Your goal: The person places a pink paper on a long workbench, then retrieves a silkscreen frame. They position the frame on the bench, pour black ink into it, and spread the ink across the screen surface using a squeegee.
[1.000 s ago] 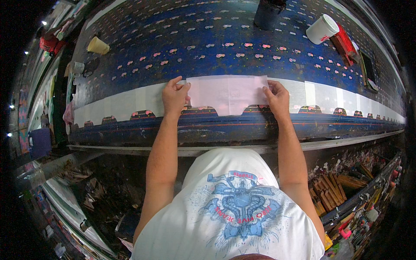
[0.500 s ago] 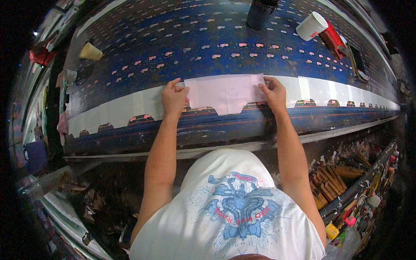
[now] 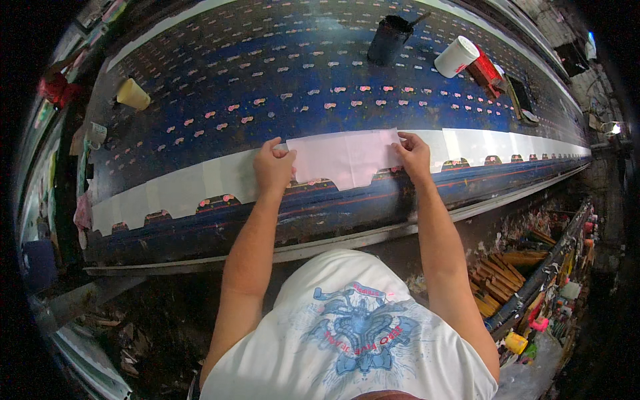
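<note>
A pale pink fabric piece [image 3: 347, 157] with a stepped lower edge is stretched between my two hands, over a row of white cut pieces [image 3: 177, 180] on a long dark blue table. My left hand [image 3: 273, 167] pinches its left end between thumb and fingers. At the upper right corner, my right hand [image 3: 413, 157] pinches the cloth the same way. I cannot tell whether the pink piece lies fully flat on the table. Under its cut-out edge, dark patches with small pink prints show.
Farther back on the printed blue table [image 3: 220, 87] stand a black bucket [image 3: 389, 41], a white tub [image 3: 457, 57], a red box [image 3: 485, 72] and a yellowish cup [image 3: 133, 95]. Below the table's right side, a trough holds wooden slats [image 3: 497, 280]. A person in red [image 3: 57, 90] is at far left.
The view has shifted, so the table and its things sit lower in it. Both hands keep their pinch on the pink fabric piece, which shows little movement against the white row.
</note>
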{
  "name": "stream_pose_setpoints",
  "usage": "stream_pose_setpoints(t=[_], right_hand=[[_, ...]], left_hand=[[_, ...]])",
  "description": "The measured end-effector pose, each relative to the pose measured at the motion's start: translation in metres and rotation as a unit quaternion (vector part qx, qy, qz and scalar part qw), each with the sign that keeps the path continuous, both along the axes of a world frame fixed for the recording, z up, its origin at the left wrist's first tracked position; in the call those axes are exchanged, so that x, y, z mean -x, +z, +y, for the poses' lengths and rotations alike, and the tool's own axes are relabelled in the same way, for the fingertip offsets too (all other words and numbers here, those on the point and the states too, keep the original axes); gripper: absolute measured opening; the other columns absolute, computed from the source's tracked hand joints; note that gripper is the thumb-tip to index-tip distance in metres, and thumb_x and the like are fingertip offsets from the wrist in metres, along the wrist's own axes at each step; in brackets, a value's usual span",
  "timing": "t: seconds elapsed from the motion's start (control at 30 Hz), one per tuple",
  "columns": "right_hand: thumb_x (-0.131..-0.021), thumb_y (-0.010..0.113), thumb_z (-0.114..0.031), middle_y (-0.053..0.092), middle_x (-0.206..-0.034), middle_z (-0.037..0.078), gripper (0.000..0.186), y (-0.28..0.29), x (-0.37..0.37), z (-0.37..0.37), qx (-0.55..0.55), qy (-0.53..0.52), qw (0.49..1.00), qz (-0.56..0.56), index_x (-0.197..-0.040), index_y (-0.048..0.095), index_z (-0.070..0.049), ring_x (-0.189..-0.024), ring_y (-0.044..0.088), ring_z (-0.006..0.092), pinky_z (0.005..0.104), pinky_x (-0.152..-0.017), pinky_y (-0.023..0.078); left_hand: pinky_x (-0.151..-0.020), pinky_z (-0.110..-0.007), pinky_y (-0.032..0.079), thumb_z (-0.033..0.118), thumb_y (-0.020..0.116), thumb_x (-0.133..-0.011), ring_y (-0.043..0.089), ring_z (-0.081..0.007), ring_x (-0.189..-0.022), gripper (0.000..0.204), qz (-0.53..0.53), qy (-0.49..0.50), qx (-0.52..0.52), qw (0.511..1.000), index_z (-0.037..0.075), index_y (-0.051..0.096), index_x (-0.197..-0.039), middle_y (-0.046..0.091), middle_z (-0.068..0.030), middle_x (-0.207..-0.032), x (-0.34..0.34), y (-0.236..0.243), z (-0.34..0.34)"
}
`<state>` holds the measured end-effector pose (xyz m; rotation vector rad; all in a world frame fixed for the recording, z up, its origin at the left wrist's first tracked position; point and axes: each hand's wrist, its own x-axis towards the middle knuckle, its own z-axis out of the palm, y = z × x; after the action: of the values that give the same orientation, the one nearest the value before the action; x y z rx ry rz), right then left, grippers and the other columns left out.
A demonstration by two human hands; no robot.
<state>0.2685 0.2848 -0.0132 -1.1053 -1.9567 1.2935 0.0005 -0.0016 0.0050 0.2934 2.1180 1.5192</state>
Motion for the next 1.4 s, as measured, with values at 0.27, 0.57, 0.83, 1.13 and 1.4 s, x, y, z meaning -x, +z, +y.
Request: stream_pose_setpoints(t=[0.27,0.57,0.83,1.13,1.4], right_hand=[[-0.086,0.090,-0.014,0.078,-0.089,0.010,0.044,0.001,0.003,0.002,-0.138,0.021,0.990,-0.008,-0.125,0.079,0.002,-0.080,0.070,0.0173,0.0365,-0.076,0.059],[-0.090,0.088,-0.004,0.070,-0.083,0.000,0.037,0.015,-0.016,-0.031,0.082,0.068,0.987,0.124,-0.125,0.078,0.004,-0.070,0.061,0.0096,0.0287,-0.064,0.051],[-0.093,0.088,-0.003,0.077,-0.095,0.003,0.033,0.024,0.005,-0.097,0.112,0.242,0.953,0.142,-0.124,0.077,0.004,-0.084,0.069,0.0108,0.0291,-0.077,0.058],[-0.098,0.085,-0.008,0.084,-0.107,0.011,0.028,0.054,0.053,-0.282,0.119,0.547,0.827,0.044,-0.125,0.080,-0.002,-0.097,0.076,0.0177,0.0354,-0.088,0.060],[-0.101,0.079,-0.005,0.082,-0.114,0.015,0.028,0.080,0.106,-0.474,-0.031,0.755,0.655,0.017,-0.130,0.079,-0.002,-0.104,0.078,0.0204,0.0372,-0.093,0.062]], left_hand=[[-0.084,-0.040,0.061,0.018,0.090,-0.089,0.077,-0.0225,-0.091,0.050,0.206,0.004,-0.017,0.978,0.005,0.078,-0.137,0.082,-0.0093,-0.098,0.009,-0.043,-0.011],[-0.061,-0.032,0.054,0.010,0.081,-0.101,0.068,-0.0127,-0.067,0.014,0.001,0.027,-0.080,0.996,0.000,0.081,-0.111,0.076,-0.0036,-0.085,-0.084,0.040,-0.086],[-0.080,-0.029,0.050,0.007,0.076,-0.106,0.062,-0.0051,-0.087,0.005,0.052,0.217,-0.225,0.948,0.003,0.077,-0.102,0.071,0.0054,-0.092,-0.192,0.088,-0.201],[-0.079,-0.029,0.052,0.017,0.073,-0.109,0.063,-0.0065,-0.086,0.013,0.206,0.436,-0.202,0.853,0.004,0.075,-0.110,0.073,0.0028,-0.092,-0.226,0.113,-0.339],[-0.076,-0.030,0.054,0.013,0.080,-0.102,0.066,-0.0082,-0.083,0.012,0.298,0.485,-0.035,0.821,0.003,0.080,-0.107,0.076,-0.0011,-0.090,-0.224,0.108,-0.469]])
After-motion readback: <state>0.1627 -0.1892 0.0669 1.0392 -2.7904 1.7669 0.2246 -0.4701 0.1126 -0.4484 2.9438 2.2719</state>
